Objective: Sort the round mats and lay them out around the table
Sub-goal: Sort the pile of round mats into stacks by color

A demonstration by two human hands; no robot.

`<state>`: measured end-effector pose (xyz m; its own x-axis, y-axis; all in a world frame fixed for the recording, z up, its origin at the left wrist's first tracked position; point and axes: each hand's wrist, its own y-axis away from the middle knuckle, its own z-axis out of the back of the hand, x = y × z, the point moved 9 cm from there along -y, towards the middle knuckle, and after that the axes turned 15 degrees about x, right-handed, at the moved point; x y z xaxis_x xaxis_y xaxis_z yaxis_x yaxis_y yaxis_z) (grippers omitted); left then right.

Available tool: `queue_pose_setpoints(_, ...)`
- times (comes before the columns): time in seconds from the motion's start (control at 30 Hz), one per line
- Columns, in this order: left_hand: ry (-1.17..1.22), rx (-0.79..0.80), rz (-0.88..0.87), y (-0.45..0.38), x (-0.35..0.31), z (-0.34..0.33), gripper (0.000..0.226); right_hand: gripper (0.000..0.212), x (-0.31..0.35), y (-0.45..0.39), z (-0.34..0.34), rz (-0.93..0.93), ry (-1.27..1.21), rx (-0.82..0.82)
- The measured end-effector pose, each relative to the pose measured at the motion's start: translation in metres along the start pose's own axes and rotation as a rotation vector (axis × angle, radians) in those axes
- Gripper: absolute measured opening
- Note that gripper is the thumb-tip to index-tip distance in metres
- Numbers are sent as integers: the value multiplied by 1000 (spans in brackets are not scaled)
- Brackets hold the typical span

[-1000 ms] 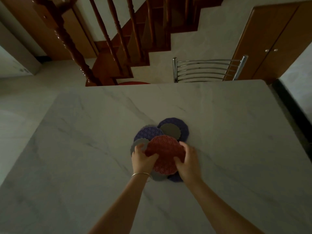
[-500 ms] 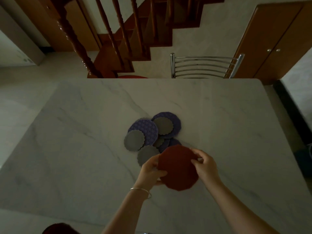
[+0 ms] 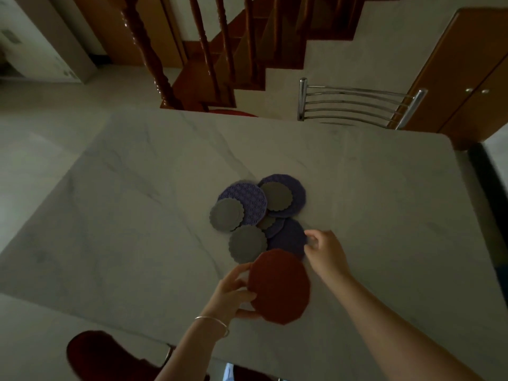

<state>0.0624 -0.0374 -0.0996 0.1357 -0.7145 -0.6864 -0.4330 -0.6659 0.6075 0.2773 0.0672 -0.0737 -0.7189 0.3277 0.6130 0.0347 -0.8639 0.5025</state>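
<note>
Dim room, stairs behind; on the marble worktop the red mat has come off the pile of mats. Left hand alone holds it in its grip; right hand, released and loosely curled, reaches the dark blue mat. Sorting looks begun.

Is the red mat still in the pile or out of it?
Out. The red mat is held by the left hand, nearer the person than the pile, though its far edge overlaps a grey mat.
</note>
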Motion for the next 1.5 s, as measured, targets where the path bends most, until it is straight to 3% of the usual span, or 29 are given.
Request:
queue_pose_setpoints(0.13,30,-39,5,13,3,20,57,63,15,-24,-23,-160,147,91)
queue_pose_setpoints(0.37,55,-74,51,34,10,44,60,81,12,-30,-28,-385,264,7)
queue_pose_setpoints(0.43,51,-73,52,36,10,47,60,76,12,-32,-24,-378,214,-7)
queue_pose_setpoints(0.7,28,-52,74,32,8,41,57,15,6,-22,17,-203,-80,-70)
queue_pose_setpoints(0.97,-17,-69,73,19,6,30,55,23,-23,30,83,-109,-339,-393)
queue_pose_setpoints(1.03,1,-92,64,18,4,29,51,27,-33,33,58,-85,-552,-287)
queue_pose_setpoints(1.1,29,-102,50,17,3,29,45,31,-34,34,15,-82,-717,-74)
queue_pose_setpoints(1.2,12,-101,31,19,2,29,40,31,-32,43,-43,-116,-678,143)
queue_pose_setpoints(1.5,2,-150,19,25,14,41,50,24,-37,52,-80,-159,-714,234)
